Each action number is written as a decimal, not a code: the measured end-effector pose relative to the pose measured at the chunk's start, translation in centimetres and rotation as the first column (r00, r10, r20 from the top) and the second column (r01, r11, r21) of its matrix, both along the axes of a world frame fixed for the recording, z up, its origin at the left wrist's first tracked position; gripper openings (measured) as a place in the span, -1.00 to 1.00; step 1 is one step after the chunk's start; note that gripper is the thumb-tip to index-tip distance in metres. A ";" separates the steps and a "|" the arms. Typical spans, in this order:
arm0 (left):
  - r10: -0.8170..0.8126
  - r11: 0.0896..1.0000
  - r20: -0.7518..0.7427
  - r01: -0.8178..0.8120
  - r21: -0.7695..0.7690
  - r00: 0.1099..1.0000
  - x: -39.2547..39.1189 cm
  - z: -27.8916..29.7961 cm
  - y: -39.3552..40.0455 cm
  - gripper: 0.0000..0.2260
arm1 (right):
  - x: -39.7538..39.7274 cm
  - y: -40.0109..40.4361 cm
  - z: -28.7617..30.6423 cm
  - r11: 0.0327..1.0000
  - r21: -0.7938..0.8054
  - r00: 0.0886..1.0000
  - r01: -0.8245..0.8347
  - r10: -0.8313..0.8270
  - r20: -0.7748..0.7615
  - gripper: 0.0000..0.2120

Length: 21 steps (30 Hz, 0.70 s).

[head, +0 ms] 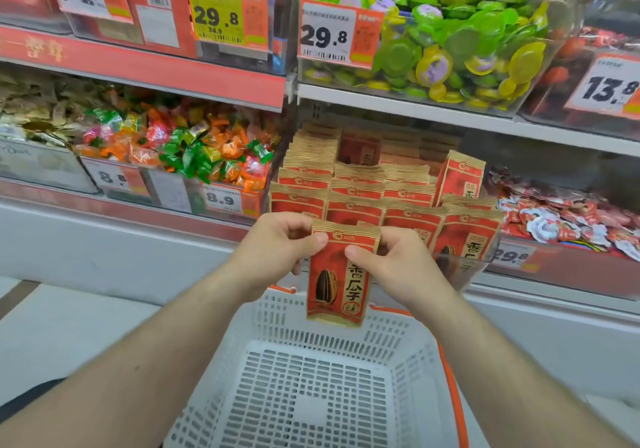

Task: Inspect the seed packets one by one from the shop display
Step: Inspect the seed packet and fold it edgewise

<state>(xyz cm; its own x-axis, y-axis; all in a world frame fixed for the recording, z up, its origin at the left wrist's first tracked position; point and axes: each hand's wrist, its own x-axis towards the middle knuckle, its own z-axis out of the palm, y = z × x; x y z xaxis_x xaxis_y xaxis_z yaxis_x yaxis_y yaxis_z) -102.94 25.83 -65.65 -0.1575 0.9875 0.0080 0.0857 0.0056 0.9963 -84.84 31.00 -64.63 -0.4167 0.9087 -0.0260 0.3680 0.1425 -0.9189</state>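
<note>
Item: one seed packet [337,274]. I am pinching its top edge with both the left hand [277,246] and right hand [394,260]; it is hanging long-axis vertical over the basket [263,312], display [381,187] just behind.

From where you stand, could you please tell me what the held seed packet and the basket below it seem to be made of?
Sunflower seed packet: probably kraft-style paper, perhaps film-lined; matte tan edges, red print, soft creases, no glare.

Shopping basket: moulded plastic, white with a slightly glossy orange rim; regular slotted walls and floor suggest moulding.

Left hand and right hand pinch the packet's top.
</note>
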 end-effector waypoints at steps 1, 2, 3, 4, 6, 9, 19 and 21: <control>-0.006 1.000 0.015 0.006 -0.007 1.000 0.1 -0.1 -0.1 -0.83 | 0.1 -0.1 -0.3 1.000 0.006 1.000 0.009 -0.009 -0.011 -0.90; -0.004 1.000 0.048 0.005 -0.016 0.999 0.2 -0.2 -0.1 -0.84 | 0.2 -0.2 -0.6 1.000 0.008 0.999 0.018 -0.017 -0.038 -0.90; 0.007 1.000 0.090 -0.005 -0.020 0.996 0.5 -0.4 -0.1 -0.83 | 0.3 -0.4 -0.9 1.000 0.007 0.997 0.027 -0.026 -0.070 -0.90; 0.021 1.000 0.132 -0.019 -0.022 0.991 0.7 -0.6 -0.2 -0.80 | 0.4 -0.6 -1.1 0.999 0.004 0.994 0.039 -0.038 -0.102 -0.89; 0.035 0.999 0.185 -0.034 -0.013 0.982 1.1 -1.1 -0.4 -0.76 | 0.7 -1.0 -1.7 0.998 0.014 0.989 0.064 -0.062 -0.133 -0.88; 0.039 0.998 0.215 -0.050 0.047 0.976 1.3 -1.6 -1.1 -0.72 | 1.0 -1.3 -2.4 0.998 0.036 0.989 0.060 -0.055 -0.135 -0.89; -0.003 0.979 0.137 -0.025 0.202 0.991 0.9 -1.7 -2.4 -0.82 | 1.6 -1.8 -2.2 0.996 0.080 0.975 -0.047 0.063 -0.211 -0.86; -0.018 0.979 0.107 -0.004 0.202 0.994 1.0 -1.9 -2.4 -0.84 | 1.7 -1.8 -2.5 0.997 0.065 0.977 -0.050 0.062 -0.206 -0.78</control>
<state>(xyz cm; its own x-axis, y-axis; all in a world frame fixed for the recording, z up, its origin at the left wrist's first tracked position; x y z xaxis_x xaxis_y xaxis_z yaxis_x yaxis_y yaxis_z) -101.91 23.43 -67.55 -0.1618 0.9683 0.1903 -0.0232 -0.1966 0.9802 -83.10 29.25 -67.14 -0.4578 0.8810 0.1192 0.1598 0.2134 -0.9638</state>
